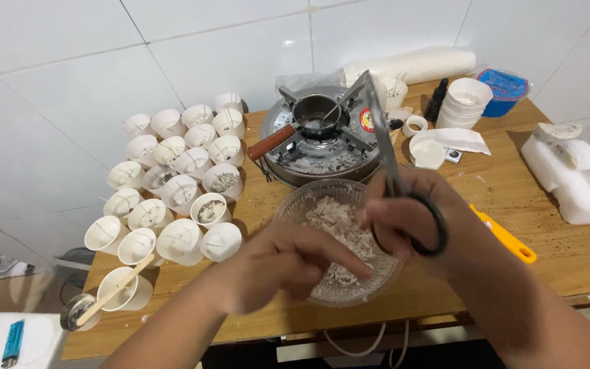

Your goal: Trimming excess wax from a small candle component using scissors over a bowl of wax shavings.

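At centre frame the right hand (pixel 404 219) is closed through the black loop handles of a pair of scissors (pixel 390 164), whose blades point up toward the top centre and appear shut or nearly so. The left hand (pixel 288 263), lower centre, has its fingers curled loosely inward with fingertips reaching toward the right hand; it is blurred, and whether it pinches anything cannot be told. Both hands sit over a clear glass bowl (pixel 295 205) holding pale, crumbly flakes, which rests on the wooden table (pixel 554 246) at centre. Just behind the bowl stands a round metal burner (pixel 322 154) carrying a small dark pot (pixel 315 113) with a reddish wooden handle pointing left. The left half of the frame holds a dense cluster of white paper cups (pixel 179 178), several with thin wicks across them and some with dark contents. At lower left one cup has a flat wooden stick (pixel 114 290) laid across it. An orange-yellow utility knife (pixel 507 239) lies on the table just right of the right wrist. White wax-like blocks (pixel 571 178) sit at the right edge. A stack of white cups (pixel 466 102) stands at upper right.
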